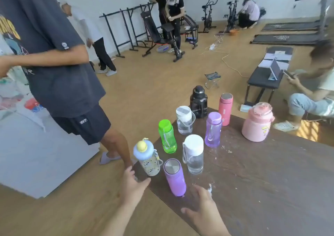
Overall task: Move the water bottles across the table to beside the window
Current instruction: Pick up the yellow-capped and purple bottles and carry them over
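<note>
Several water bottles stand on the dark wooden table [262, 181]. Nearest me is a purple flask with a steel lid [175, 177]. Left of it stands a patterned bottle with a blue lid [147, 157]. Behind are a clear bottle with a white cap [193, 154], a green bottle [167, 139], a lilac bottle [213, 130], a clear handled bottle [184, 120], a black jug [198, 101], a pink flask [225, 109] and a big pink jug [257, 122]. My left hand [132, 186] is open just left of the purple flask. My right hand [200, 206] is open just right of it. Neither touches it.
A person in a dark T-shirt and shorts [59, 76] stands close to the table's left corner. Another person [310, 91] sits beyond the far right edge. A black bench [267, 74], a folding stool [212, 79] and gym machines stand on the wooden floor behind.
</note>
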A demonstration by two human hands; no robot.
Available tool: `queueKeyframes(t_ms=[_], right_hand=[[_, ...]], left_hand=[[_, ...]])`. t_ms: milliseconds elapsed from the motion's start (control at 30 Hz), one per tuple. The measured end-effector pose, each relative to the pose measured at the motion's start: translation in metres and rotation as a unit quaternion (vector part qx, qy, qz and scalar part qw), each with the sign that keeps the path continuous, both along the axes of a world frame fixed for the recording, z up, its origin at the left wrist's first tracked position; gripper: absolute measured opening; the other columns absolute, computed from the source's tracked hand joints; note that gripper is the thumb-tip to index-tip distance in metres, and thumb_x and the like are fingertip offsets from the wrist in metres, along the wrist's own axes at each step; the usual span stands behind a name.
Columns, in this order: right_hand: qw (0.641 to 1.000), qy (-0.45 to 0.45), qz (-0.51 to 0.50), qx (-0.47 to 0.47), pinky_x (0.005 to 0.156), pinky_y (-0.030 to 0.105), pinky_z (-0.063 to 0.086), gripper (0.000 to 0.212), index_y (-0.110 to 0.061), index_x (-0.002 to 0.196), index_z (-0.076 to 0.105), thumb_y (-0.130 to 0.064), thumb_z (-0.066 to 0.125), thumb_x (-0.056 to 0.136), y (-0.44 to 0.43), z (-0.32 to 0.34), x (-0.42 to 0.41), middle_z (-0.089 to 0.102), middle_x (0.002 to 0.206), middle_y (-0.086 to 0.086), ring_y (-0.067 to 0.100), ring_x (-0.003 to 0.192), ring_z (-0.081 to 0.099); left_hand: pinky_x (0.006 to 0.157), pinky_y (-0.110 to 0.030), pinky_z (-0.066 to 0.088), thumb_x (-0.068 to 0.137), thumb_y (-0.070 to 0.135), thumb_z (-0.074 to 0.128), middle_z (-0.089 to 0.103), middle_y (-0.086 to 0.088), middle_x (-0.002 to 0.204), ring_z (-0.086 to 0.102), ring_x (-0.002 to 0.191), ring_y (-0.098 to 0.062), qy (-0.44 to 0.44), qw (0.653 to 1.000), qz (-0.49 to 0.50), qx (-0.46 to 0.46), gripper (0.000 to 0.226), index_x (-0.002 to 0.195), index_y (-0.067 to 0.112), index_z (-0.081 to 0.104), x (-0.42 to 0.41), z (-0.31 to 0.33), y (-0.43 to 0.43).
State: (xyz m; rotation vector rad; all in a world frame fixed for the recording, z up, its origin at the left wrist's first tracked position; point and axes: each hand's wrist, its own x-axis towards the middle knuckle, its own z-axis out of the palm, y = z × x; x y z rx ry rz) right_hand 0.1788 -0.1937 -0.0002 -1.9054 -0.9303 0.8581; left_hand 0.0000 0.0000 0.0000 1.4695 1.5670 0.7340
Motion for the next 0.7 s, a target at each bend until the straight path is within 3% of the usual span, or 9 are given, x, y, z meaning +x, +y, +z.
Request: queueKeyframes(t_ms=[67, 100, 200, 300, 400, 433, 600, 700], right_hand=[[0.999, 0.014, -0.012, 0.033, 0.105, 0.030, 0.045, 0.097, -0.018, 0.152, 0.038, -0.021, 0.090, 0.070, 0.021, -0.013, -0.003, 0.044, 0.135, -0.007, 0.015, 0.134, 0.046], [0.999, 0.018, -0.014, 0.045, 0.104, 0.033, 0.047, 0.098, -0.019, 0.154, 0.036, -0.021, 0.089, 0.071, 0.031, -0.019, -0.004, 0.044, 0.138, -0.008, 0.014, 0.136, 0.043], [0.997, -0.005, -0.030, 0.070, 0.099, 0.033, 0.049, 0.091, -0.029, 0.151, 0.040, -0.026, 0.086, 0.073, 0.055, -0.039, -0.008, 0.050, 0.137, -0.014, 0.008, 0.132, 0.043], [0.995, -0.022, -0.044, 0.084, 0.095, 0.024, 0.046, 0.074, -0.037, 0.139, 0.050, -0.028, 0.084, 0.074, 0.067, -0.051, -0.015, 0.054, 0.128, -0.023, 0.004, 0.124, 0.049], [0.995, -0.037, -0.059, 0.072, 0.093, 0.032, 0.048, 0.065, -0.032, 0.134, 0.053, -0.029, 0.082, 0.076, 0.076, -0.060, -0.019, 0.058, 0.122, -0.018, 0.008, 0.117, 0.053], [0.995, -0.046, -0.065, 0.067, 0.092, 0.032, 0.049, 0.063, -0.031, 0.132, 0.054, -0.032, 0.081, 0.075, 0.077, -0.060, -0.019, 0.059, 0.120, -0.017, 0.009, 0.115, 0.054], [0.991, -0.065, -0.093, 0.074, 0.089, 0.026, 0.047, 0.063, -0.037, 0.129, 0.054, -0.037, 0.079, 0.071, 0.062, -0.047, -0.018, 0.058, 0.116, -0.022, 0.006, 0.112, 0.054], [0.987, -0.056, -0.116, 0.092, 0.086, 0.028, 0.050, 0.058, -0.038, 0.122, 0.056, -0.040, 0.081, 0.070, 0.030, -0.039, -0.008, 0.063, 0.112, -0.020, 0.007, 0.108, 0.059]], left_hand=[[0.115, -0.047, 0.049, 0.069, 0.011, 0.100, 0.054, 0.000, 0.137, 0.057, 0.129, -0.021, -0.006, 1.000, -0.022, -0.011, 0.104, 0.157, 0.006, 0.044, 0.008, -0.011, 0.020], [0.118, -0.050, 0.047, 0.063, 0.018, 0.102, 0.059, 0.002, 0.138, 0.059, 0.133, -0.021, -0.015, 0.999, -0.040, -0.011, 0.103, 0.150, 0.009, 0.050, 0.012, -0.017, 0.030], [0.101, -0.043, 0.062, 0.048, 0.033, 0.098, 0.084, 0.013, 0.110, 0.079, 0.109, -0.010, -0.068, 0.996, -0.063, 0.010, 0.079, 0.120, 0.028, 0.067, 0.022, -0.040, 0.050], [0.081, -0.026, 0.067, 0.054, 0.030, 0.098, 0.086, 0.020, 0.099, 0.082, 0.091, 0.001, -0.108, 0.990, -0.074, 0.042, 0.063, 0.109, 0.049, 0.072, 0.027, -0.059, 0.057], [0.095, -0.041, 0.065, 0.065, 0.019, 0.102, 0.082, 0.009, 0.109, 0.080, 0.102, -0.012, -0.080, 0.994, -0.041, 0.060, 0.070, 0.125, 0.029, 0.067, 0.027, -0.064, 0.059], [0.094, -0.039, 0.064, 0.066, 0.018, 0.103, 0.082, 0.009, 0.109, 0.080, 0.102, -0.011, -0.075, 0.994, -0.038, 0.068, 0.070, 0.126, 0.024, 0.067, 0.026, -0.065, 0.058], [0.084, -0.023, 0.065, 0.066, 0.017, 0.103, 0.085, 0.003, 0.115, 0.083, 0.104, -0.014, -0.090, 0.989, -0.102, 0.053, 0.070, 0.128, 0.019, 0.071, 0.020, -0.044, 0.025], [0.092, -0.034, 0.065, 0.053, 0.032, 0.104, 0.085, 0.011, 0.115, 0.082, 0.105, -0.012, -0.091, 0.984, -0.144, 0.051, 0.085, 0.131, 0.024, 0.070, 0.026, -0.025, -0.020]])
